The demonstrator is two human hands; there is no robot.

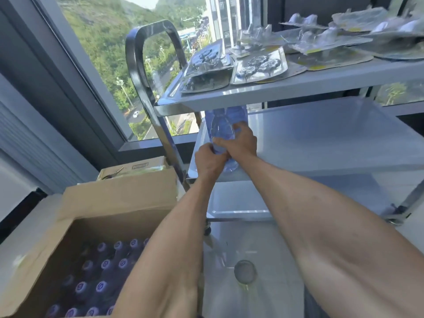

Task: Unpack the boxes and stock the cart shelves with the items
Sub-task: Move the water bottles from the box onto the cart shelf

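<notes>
Both hands' fingers [241, 136] grip bottles [223, 127] on middle shelf [321, 143].

A three-tier grey metal cart [298, 88] stands before a large window [103, 53], its looped chrome handle [146, 42] at the left end. Flat clear plastic blister packs [259, 65] lie on the top shelf. At the left end of the middle shelf [332, 138], the left hand [208, 161] and right hand [241, 141] hold clear blue plastic bottles [226, 127]. Left of the cart sits an open brown cardboard box [91, 214] with purple-capped bottles [101, 271] inside; a second cardboard box [137, 167] sits behind it.
</notes>
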